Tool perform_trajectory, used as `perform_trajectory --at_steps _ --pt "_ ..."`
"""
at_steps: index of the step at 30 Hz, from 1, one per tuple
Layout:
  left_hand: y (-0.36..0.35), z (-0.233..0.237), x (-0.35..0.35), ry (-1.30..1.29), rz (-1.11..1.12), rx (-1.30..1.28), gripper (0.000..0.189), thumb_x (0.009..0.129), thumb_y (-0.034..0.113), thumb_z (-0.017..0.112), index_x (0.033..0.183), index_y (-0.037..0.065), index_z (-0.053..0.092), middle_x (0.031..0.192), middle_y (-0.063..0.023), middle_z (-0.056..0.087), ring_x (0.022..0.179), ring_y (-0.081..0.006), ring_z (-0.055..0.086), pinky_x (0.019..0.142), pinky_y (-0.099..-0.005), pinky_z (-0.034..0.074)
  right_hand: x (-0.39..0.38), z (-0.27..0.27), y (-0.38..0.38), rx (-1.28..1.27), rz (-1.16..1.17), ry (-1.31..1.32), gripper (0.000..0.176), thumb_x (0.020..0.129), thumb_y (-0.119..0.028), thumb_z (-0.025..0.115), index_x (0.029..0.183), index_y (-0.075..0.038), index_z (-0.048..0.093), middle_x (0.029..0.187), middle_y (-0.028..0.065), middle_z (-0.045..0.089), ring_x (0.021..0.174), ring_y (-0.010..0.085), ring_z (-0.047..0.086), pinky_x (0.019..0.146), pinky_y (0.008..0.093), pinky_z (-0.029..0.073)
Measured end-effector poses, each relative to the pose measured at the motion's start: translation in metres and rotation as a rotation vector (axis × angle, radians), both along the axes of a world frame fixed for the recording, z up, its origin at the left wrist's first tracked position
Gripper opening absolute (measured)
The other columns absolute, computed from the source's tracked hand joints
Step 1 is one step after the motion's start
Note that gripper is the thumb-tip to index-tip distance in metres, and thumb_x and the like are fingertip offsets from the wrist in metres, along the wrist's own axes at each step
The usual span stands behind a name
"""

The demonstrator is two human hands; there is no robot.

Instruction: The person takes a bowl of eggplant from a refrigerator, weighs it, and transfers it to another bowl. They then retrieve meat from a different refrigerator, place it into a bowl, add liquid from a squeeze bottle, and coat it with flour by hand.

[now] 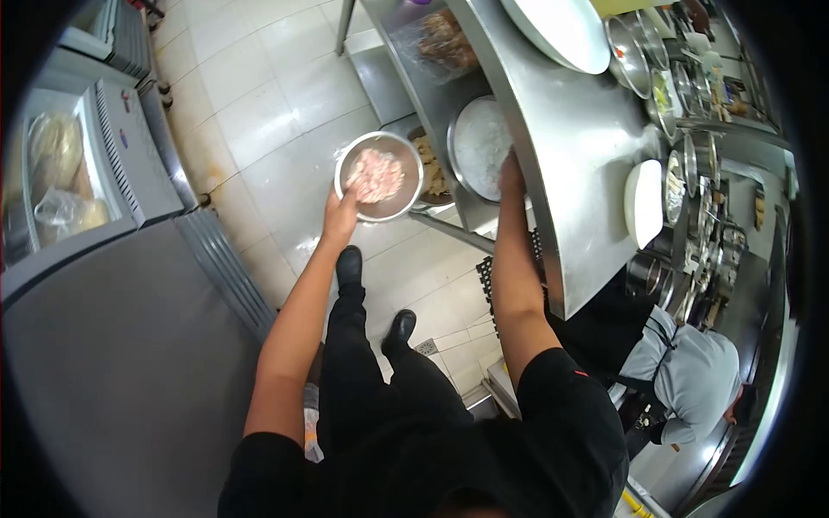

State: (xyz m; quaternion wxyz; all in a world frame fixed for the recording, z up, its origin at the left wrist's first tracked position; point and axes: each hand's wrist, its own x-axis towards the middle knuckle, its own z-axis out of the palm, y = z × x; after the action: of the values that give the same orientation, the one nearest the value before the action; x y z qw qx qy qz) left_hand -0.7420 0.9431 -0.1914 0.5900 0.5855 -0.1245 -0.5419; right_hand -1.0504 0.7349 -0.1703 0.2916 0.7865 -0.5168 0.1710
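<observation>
My left hand (340,217) grips the near rim of a steel bowl (408,184), thumb over the edge. Pale pink chopped raw meat (375,175) lies in this bowl, which is held above the floor. My right hand (513,175) reaches in under the steel counter, beside a round metal basin (454,164) on the shelf below. White, cloudy contents fill the basin. The counter edge and the angle hide most of the right hand's fingers, so whether it grips the basin does not show.
The steel counter (570,190) carries a large white bowl (570,39) and a white dish (643,203). Under it are a bagged brown food (445,43) and a container of tan pieces (432,168). A freezer (129,363) stands left. A co-worker (695,371) bends at right.
</observation>
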Motion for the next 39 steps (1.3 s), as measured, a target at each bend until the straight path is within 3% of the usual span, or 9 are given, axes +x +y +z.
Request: perform_trajectory --at_steps 2,3,6,8,17,24,28,32,39 --pt "-0.009 0.001 -0.002 0.036 0.001 -0.017 0.039 0.093 0.019 0.046 0.125 -0.002 0.043 0.115 -0.0120 0.054 0.104 -0.0184 0.051 0.091 -0.0292 0.039 -0.042 -0.099 -0.028 0.711 0.106 -1.053 0.047 0.093 -0.035 0.046 0.129 -0.005 0.046 0.132 0.0098 0.046 0.123 0.0250 0.041 0.099 0.0409 0.036" --pt "-0.014 0.006 -0.003 0.119 -0.020 0.039 0.040 0.094 0.022 0.045 0.125 -0.001 0.042 0.114 -0.0120 0.054 0.102 -0.0188 0.052 0.087 -0.0302 0.042 -0.053 -0.131 -0.037 0.741 0.087 -1.316 0.039 0.090 -0.029 0.054 0.120 -0.003 0.052 0.113 0.0091 0.057 0.104 0.0212 0.054 0.082 0.0346 0.048" --pt "-0.015 0.031 -0.012 0.173 -0.080 0.128 0.044 0.095 0.032 0.042 0.127 0.002 0.040 0.114 -0.0126 0.053 0.098 -0.0210 0.055 0.072 -0.0344 0.054 0.074 0.070 0.048 1.276 -0.115 -1.994 0.028 0.089 -0.024 0.058 0.108 -0.004 0.056 0.090 0.0052 0.061 0.077 0.0143 0.060 0.060 0.0254 0.050" --pt "-0.008 0.033 -0.019 0.128 -0.106 0.076 0.045 0.095 0.033 0.040 0.129 0.005 0.037 0.112 -0.0135 0.053 0.094 -0.0231 0.058 0.060 -0.0367 0.057 0.093 0.081 0.078 1.452 0.013 -1.905 0.024 0.088 -0.023 0.060 0.102 -0.004 0.058 0.078 0.0019 0.060 0.060 0.0100 0.056 0.051 0.0211 0.046" --pt "0.081 0.100 -0.101 0.084 -0.043 0.092 0.045 0.096 0.036 0.037 0.130 0.007 0.034 0.106 -0.0132 0.055 0.079 -0.0227 0.063 0.052 -0.0371 0.058 0.089 0.139 0.183 1.345 0.304 -0.566 0.031 0.077 -0.006 0.061 0.106 0.004 0.060 0.098 0.0165 0.065 0.089 0.0232 0.062 0.080 0.0308 0.046" --pt "0.160 0.153 -0.186 0.103 0.065 0.021 0.038 0.095 0.033 0.037 0.120 0.004 0.038 0.100 -0.0131 0.054 0.076 -0.0255 0.063 0.050 -0.0422 0.058 0.010 0.203 0.253 1.312 0.660 -0.432 0.035 0.074 -0.011 0.065 0.107 0.002 0.060 0.100 0.0214 0.063 0.096 0.0301 0.060 0.085 0.0366 0.045" --pt "0.190 0.194 -0.227 0.115 0.078 -0.064 0.041 0.095 0.034 0.037 0.122 0.004 0.036 0.100 -0.0137 0.053 0.077 -0.0262 0.063 0.050 -0.0416 0.058 -0.024 0.236 0.296 1.080 0.508 0.033 0.062 0.069 -0.025 0.073 0.121 -0.002 0.049 0.116 0.0302 0.049 0.104 0.0421 0.053 0.090 0.0422 0.044" --pt "0.209 0.237 -0.258 0.056 0.161 -0.114 0.036 0.095 0.030 0.037 0.118 0.002 0.041 0.093 -0.0115 0.056 0.069 -0.0229 0.062 0.050 -0.0380 0.058 -0.037 0.263 0.331 1.043 0.507 -0.057 0.069 0.066 -0.020 0.074 0.126 -0.004 0.044 0.119 0.0342 0.042 0.105 0.0500 0.048 0.089 0.0470 0.044" --pt "0.233 0.244 -0.259 0.045 0.026 0.018 0.038 0.094 0.030 0.037 0.117 0.000 0.041 0.100 -0.0139 0.058 0.078 -0.0241 0.064 0.059 -0.0399 0.058 -0.048 0.257 0.321 1.139 0.581 -0.174 0.050 0.061 -0.004 0.069 0.111 -0.002 0.060 0.095 0.0248 0.063 0.093 0.0340 0.061 0.082 0.0383 0.048"
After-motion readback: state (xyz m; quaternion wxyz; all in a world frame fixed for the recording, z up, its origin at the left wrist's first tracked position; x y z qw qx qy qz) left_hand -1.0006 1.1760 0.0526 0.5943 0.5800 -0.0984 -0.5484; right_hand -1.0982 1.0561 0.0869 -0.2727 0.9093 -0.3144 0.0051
